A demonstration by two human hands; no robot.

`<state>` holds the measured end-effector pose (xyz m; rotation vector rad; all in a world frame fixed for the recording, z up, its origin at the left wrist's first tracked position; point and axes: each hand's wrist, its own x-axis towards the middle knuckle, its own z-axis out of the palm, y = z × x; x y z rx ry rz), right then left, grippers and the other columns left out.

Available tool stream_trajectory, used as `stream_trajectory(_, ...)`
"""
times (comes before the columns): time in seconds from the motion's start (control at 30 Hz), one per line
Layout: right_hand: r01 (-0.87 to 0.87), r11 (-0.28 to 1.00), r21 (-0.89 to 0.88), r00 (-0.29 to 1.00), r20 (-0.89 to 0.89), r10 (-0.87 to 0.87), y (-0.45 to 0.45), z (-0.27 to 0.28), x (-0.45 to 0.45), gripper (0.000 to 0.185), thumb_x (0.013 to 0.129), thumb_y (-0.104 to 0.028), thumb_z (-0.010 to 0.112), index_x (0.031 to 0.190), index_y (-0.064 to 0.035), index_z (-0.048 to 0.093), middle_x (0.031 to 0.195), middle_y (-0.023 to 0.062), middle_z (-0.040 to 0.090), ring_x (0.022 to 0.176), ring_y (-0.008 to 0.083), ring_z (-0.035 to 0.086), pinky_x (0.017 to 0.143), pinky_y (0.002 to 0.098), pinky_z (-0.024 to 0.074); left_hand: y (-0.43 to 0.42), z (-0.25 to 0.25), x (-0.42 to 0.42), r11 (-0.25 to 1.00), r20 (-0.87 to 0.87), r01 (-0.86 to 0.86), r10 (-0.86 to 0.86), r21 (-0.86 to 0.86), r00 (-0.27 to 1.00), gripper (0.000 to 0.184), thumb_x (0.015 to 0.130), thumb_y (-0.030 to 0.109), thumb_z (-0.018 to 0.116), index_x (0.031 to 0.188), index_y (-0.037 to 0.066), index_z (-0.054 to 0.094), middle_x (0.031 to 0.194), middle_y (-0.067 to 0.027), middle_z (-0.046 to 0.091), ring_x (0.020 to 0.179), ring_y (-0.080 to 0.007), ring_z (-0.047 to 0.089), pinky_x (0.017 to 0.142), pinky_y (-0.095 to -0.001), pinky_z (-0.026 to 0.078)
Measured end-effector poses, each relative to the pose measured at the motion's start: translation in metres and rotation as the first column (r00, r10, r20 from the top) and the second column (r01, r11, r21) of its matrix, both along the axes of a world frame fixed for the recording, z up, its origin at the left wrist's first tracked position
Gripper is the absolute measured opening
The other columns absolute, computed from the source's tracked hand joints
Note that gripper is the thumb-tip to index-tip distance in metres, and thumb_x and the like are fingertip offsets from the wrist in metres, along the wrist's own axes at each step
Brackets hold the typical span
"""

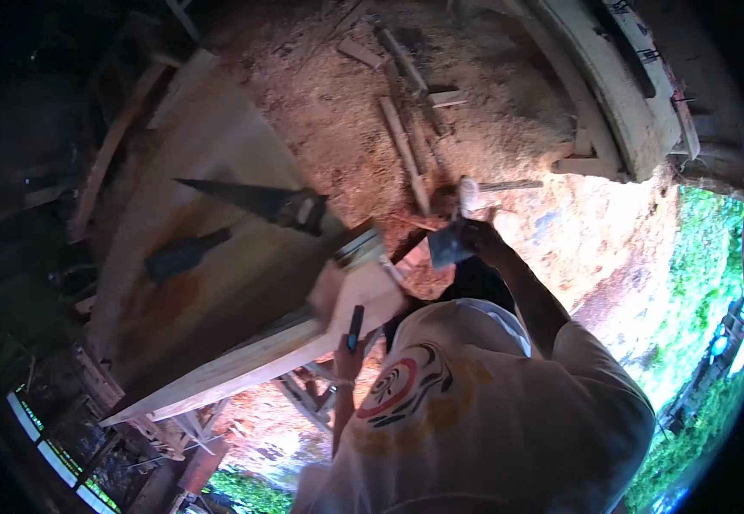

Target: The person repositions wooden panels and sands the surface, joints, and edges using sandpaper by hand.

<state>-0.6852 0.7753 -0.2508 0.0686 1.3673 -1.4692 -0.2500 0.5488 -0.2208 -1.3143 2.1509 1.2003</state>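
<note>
My left hand (348, 363) is closed around a short dark tool (356, 324) with a bluish part, beside the pale edge of a large wooden board (261, 364). My right hand (482, 242) grips a flat grey tool (449, 246), held apart from the board; its exact kind is unclear. A pale wooden block (363, 295) lies between the hands at the board's near end. On the broad wooden surface (218, 137) rest a hand saw (252, 201) and a dark tool (185, 254), too blurred to identify.
Wood strips (405, 150) and offcuts lie on the shavings-covered ground (321, 111). Curved timber (599, 77) stands at the upper right. Wooden supports (303, 398) show beneath the board. Green plants (706, 257) are at the right.
</note>
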Motion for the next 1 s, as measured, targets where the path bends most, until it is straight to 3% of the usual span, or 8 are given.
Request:
stream_trajectory(0.2,0.068,0.973,-0.221,0.735,-0.648,-0.199,0.082,0.012,-0.186,0.030,0.098,-0.011,0.063,0.126,-0.0018,0.066,0.120,0.0103,0.071,0.109,0.0225,0.069,0.095,0.0384,0.0566,0.061,0.002,-0.214,0.987,-0.029,0.112,-0.109,0.115,0.994,0.025,0.096,0.030,0.067,0.102,0.007,0.059,0.078,-0.0228,0.068,0.080,-0.0464,0.070,0.064,-0.0537,0.051)
stream_trajectory(0.27,0.146,0.951,-0.273,0.903,-0.355,-0.241,0.070,0.055,-0.231,0.033,0.096,-0.008,0.066,0.128,0.0006,0.064,0.118,0.0095,0.070,0.109,0.0188,0.066,0.099,0.0369,0.0534,0.083,0.007,-0.289,0.990,-0.090,0.077,-0.067,0.114,0.994,0.025,0.096,0.030,0.067,0.101,0.007,0.060,0.078,-0.0217,0.069,0.079,-0.0445,0.071,0.064,-0.0516,0.051)
stream_trajectory(0.43,0.068,0.991,-0.118,0.812,-0.570,-0.123,0.045,0.142,-0.308,0.020,0.086,-0.007,0.071,0.105,-0.0018,0.070,0.098,0.0096,0.070,0.096,0.0224,0.068,0.088,0.0370,0.0525,0.081,-0.019,-0.402,0.955,-0.430,0.016,-0.149,-0.297,0.891,0.027,0.096,0.029,0.068,0.101,0.004,0.060,0.082,-0.0215,0.066,0.076,-0.0412,0.067,0.064,-0.0472,0.050)
stream_trajectory(0.5,0.018,0.997,-0.077,0.710,-0.701,-0.067,0.036,0.153,-0.333,0.024,0.088,-0.012,0.070,0.109,-0.0008,0.070,0.100,0.0087,0.071,0.096,0.0198,0.067,0.089,0.0350,0.0523,0.068,-0.024,-0.443,0.989,-0.436,-0.135,0.095,-0.062,0.895,0.024,0.094,0.024,0.069,0.100,0.003,0.059,0.082,-0.0154,0.063,0.073,-0.0289,0.062,0.066,-0.0426,0.049)
stream_trajectory(0.6,-0.008,0.985,-0.172,0.843,-0.531,-0.086,0.015,0.135,-0.361,0.023,0.094,-0.014,0.065,0.115,-0.0025,0.068,0.108,0.0095,0.071,0.101,0.0211,0.066,0.093,0.0362,0.0517,0.027,-0.016,-0.496,0.612,-0.486,-0.504,0.790,0.609,0.373,0.019,0.095,0.019,0.069,0.105,0.005,0.061,0.077,-0.0046,0.058,0.067,-0.0168,0.058,0.064,-0.0349,0.048)
stream_trajectory(0.7,0.049,0.958,-0.282,0.967,-0.228,-0.116,-0.013,0.090,-0.388,0.024,0.101,-0.016,0.059,0.120,-0.0042,0.066,0.116,0.0102,0.070,0.107,0.0223,0.065,0.098,0.0373,0.0511,-0.023,-0.018,-0.516,0.646,-0.573,-0.695,0.714,0.316,0.402,0.025,0.097,0.026,0.071,0.115,0.012,0.063,0.073,0.0019,0.053,0.059,-0.0095,0.053,0.049,-0.0306,0.043)
stream_trajectory(0.83,0.226,0.891,-0.393,0.951,0.287,-0.115,-0.081,0.088,-0.416,0.023,0.105,-0.017,0.055,0.122,-0.0033,0.063,0.119,0.0096,0.068,0.112,0.0236,0.062,0.102,0.0416,0.0476,-0.116,-0.041,-0.511,0.245,-0.438,-0.659,0.888,0.711,-0.143,0.025,0.097,0.026,0.071,0.114,0.011,0.062,0.072,0.0015,0.053,0.052,-0.0094,0.049,0.045,-0.0279,0.039)
stream_trajectory(1.0,0.192,0.888,-0.419,0.961,0.264,-0.083,-0.202,0.098,-0.491,0.032,0.109,-0.025,0.047,0.121,0.0009,0.062,0.119,0.0120,0.067,0.112,0.0263,0.062,0.101,0.0437,0.0488,-0.245,-0.103,-0.527,-0.003,-0.649,-0.992,0.756,0.123,-0.083,0.034,0.095,0.026,0.071,0.119,0.005,0.060,0.083,-0.0067,0.059,0.072,-0.0218,0.056,0.065,-0.0369,0.047)
